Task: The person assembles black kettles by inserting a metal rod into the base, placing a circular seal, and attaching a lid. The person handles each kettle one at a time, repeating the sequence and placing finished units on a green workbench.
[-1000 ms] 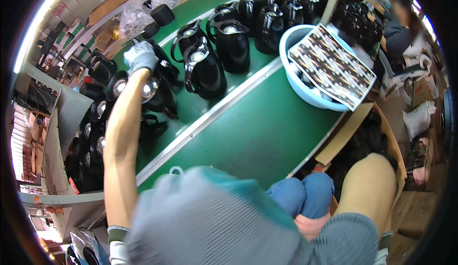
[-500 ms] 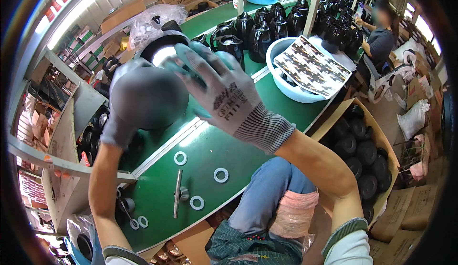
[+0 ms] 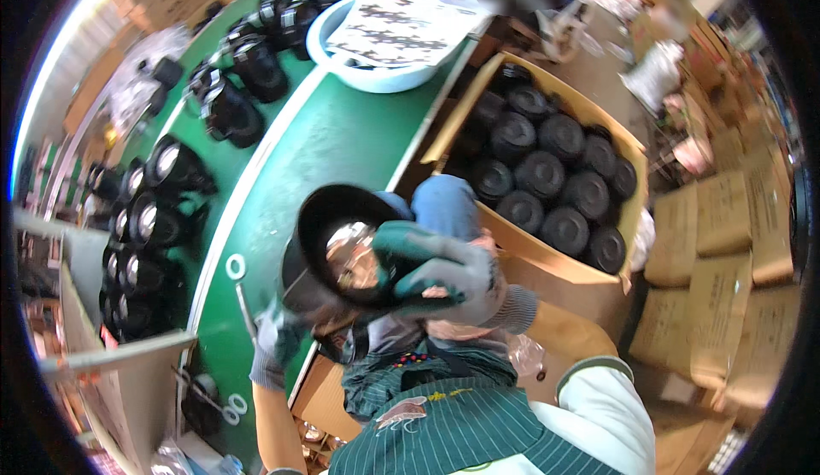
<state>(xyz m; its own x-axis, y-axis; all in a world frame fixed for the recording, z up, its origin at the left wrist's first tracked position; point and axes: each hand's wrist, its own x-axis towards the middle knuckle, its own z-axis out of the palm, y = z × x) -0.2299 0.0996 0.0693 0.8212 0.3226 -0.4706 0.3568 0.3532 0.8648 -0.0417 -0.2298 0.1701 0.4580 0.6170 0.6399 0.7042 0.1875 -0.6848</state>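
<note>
A black jug body (image 3: 295, 253) with a shiny metal inside is tilted over my lap, its wide mouth facing up. My left hand (image 3: 278, 338), in a grey and green glove, grips it from the lower left; the jug hides part of its fingers. My right hand (image 3: 457, 278), gloved alike, has its fingers bent over the right side of the mouth, with the fingertips at the opening. Beside my left hand a thin metal rod (image 3: 246, 308) lies on the green table (image 3: 299, 146). A white ring (image 3: 235, 266) lies just beyond the rod.
Right of the table stands an open cardboard box (image 3: 628, 137) of black round parts. A light blue tub (image 3: 384, 80) with a patterned sheet on top is at the far edge. Several black jugs (image 3: 248, 69) stand farther left. Black shells (image 3: 158, 219) line the left side. Stacked cartons (image 3: 709, 296) are at right.
The view has swung right and down. Both hands have come back from above the table to my lap with the black jug body, whose mouth now faces me.
</note>
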